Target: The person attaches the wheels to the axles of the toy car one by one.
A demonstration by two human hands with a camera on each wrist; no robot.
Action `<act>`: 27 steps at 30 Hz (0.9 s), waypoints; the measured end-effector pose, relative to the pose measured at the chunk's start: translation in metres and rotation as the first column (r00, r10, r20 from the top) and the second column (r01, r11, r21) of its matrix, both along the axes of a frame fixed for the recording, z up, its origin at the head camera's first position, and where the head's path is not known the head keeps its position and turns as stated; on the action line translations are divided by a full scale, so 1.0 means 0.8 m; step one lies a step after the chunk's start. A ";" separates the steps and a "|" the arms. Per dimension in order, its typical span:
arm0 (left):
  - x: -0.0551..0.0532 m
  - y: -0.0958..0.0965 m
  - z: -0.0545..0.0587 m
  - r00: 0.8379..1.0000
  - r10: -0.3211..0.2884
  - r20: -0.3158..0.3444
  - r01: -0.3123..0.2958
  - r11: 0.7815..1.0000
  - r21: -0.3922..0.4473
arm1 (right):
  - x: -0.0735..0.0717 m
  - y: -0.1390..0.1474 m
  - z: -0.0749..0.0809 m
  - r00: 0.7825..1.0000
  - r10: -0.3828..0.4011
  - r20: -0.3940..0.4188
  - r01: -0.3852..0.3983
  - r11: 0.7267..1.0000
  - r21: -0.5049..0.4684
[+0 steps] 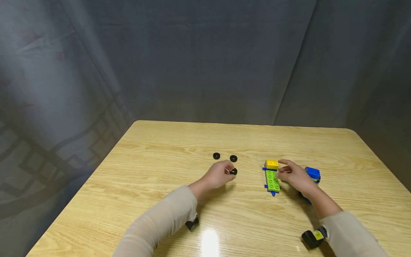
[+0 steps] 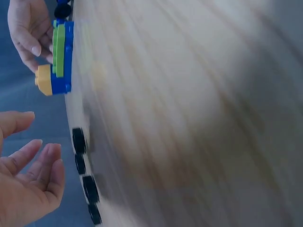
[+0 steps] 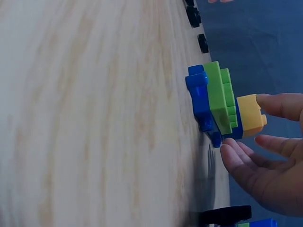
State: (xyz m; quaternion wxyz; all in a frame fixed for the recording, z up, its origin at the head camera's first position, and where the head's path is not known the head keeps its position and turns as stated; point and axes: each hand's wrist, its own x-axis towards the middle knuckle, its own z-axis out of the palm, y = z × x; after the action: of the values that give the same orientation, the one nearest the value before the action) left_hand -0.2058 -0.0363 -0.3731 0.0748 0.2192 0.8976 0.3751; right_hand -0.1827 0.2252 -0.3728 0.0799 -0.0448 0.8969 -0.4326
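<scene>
My left hand (image 1: 219, 174), its fingers loosely bent and apart, hovers by a small black toy wheel (image 1: 234, 171). The left wrist view shows nothing between the thumb and fingers of this hand (image 2: 33, 182); several black wheels (image 2: 91, 189) stand in a row beyond them. A toy wagon base of blue (image 3: 201, 101) and lime-green (image 1: 272, 181) building blocks has a yellow brick (image 1: 272, 164) at its far end. My right hand (image 1: 297, 177) is spread beside it, with fingertips (image 3: 267, 100) right at the yellow brick and others close to the blue side.
Two more black wheels, one far left (image 1: 216, 156) and one beside it (image 1: 233, 158), lie behind my left hand. Right of my right hand stands another block vehicle with a blue brick (image 1: 313, 173), partly hidden by the hand. Everything sits on a wooden table (image 1: 179, 142) before a grey curtain (image 1: 205, 71).
</scene>
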 end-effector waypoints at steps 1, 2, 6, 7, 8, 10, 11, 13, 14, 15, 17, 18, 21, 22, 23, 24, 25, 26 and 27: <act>-0.001 -0.003 -0.001 1.000 0.008 -0.002 -0.008 1.000 0.002 | -0.002 0.000 -0.001 1.000 0.004 0.006 -0.004 1.000 0.004; -0.003 -0.005 -0.001 1.000 0.015 0.000 -0.015 1.000 0.005 | -0.003 0.000 -0.002 1.000 0.009 0.011 -0.009 1.000 0.003; -0.008 -0.015 -0.002 0.999 0.043 0.005 -0.043 0.999 -0.009 | -0.009 -0.002 -0.003 0.999 0.016 0.037 -0.016 1.000 0.008; -0.009 -0.018 -0.002 0.999 0.048 0.005 -0.048 0.999 -0.014 | -0.009 -0.002 -0.003 0.999 0.015 0.044 -0.015 1.000 0.008; -0.010 -0.020 -0.002 0.998 0.056 0.005 -0.056 0.998 -0.018 | -0.010 -0.003 -0.003 0.999 0.014 0.051 -0.014 1.000 0.008; -0.013 -0.023 -0.004 0.997 0.074 0.011 -0.074 0.997 -0.018 | -0.012 -0.003 -0.004 0.998 0.010 0.064 -0.011 1.000 0.011; -0.015 -0.025 -0.005 0.997 0.081 0.008 -0.081 0.997 -0.018 | -0.013 -0.004 -0.004 0.998 0.008 0.068 -0.009 1.000 0.013; -0.018 -0.028 -0.006 0.995 0.097 0.020 -0.097 0.995 -0.012 | -0.015 -0.004 -0.005 0.997 0.007 0.074 -0.007 1.000 0.011; -0.019 -0.029 -0.006 0.994 0.105 0.023 -0.105 0.994 -0.010 | -0.017 -0.004 -0.005 0.997 0.007 0.076 -0.008 1.000 0.009; -0.019 -0.031 -0.006 0.994 0.110 0.022 -0.110 0.994 -0.012 | -0.018 -0.004 -0.005 0.997 0.008 0.076 -0.009 1.000 0.006; -0.021 -0.033 -0.007 0.992 0.124 0.016 -0.123 0.992 -0.019 | -0.020 -0.004 -0.006 0.997 0.012 0.073 -0.012 1.000 0.000; -0.022 -0.034 -0.007 0.991 0.131 0.014 -0.131 0.991 -0.025 | -0.022 -0.004 -0.006 0.997 0.016 0.071 -0.015 1.000 -0.003; -0.025 -0.037 -0.009 0.989 0.148 0.009 -0.147 0.988 -0.038 | -0.024 -0.005 -0.007 0.997 0.024 0.068 -0.023 1.000 -0.011; -0.026 -0.038 -0.010 0.988 0.153 0.014 -0.153 0.987 -0.039 | -0.025 -0.005 -0.007 0.997 0.026 0.068 -0.026 1.000 -0.012; -0.027 -0.038 -0.011 0.988 0.155 0.021 -0.154 0.987 -0.042 | -0.025 -0.005 -0.008 0.997 0.028 0.068 -0.027 1.000 -0.012; -0.028 -0.038 -0.012 0.987 0.157 0.030 -0.156 0.987 -0.044 | -0.025 -0.005 -0.008 0.997 0.030 0.069 -0.029 1.000 -0.011; -0.029 -0.038 -0.012 0.987 0.158 0.041 -0.157 0.987 -0.045 | -0.026 -0.005 -0.009 0.997 0.033 0.071 -0.032 0.999 -0.014; -0.029 -0.039 -0.013 0.986 0.157 0.049 -0.155 0.987 -0.046 | -0.026 -0.005 -0.010 0.997 0.036 0.071 -0.035 0.999 -0.011; -0.030 -0.039 -0.014 0.986 0.157 0.056 -0.154 0.987 -0.048 | -0.026 -0.006 -0.010 0.997 0.036 0.073 -0.035 0.999 -0.007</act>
State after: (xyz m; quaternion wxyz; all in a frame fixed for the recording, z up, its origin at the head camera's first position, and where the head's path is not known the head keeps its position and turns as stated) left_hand -0.2297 -0.0672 -0.3839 0.0767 0.1355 0.9172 0.3666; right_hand -0.2036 0.2204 -0.3811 0.1202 -0.0452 0.8911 -0.4352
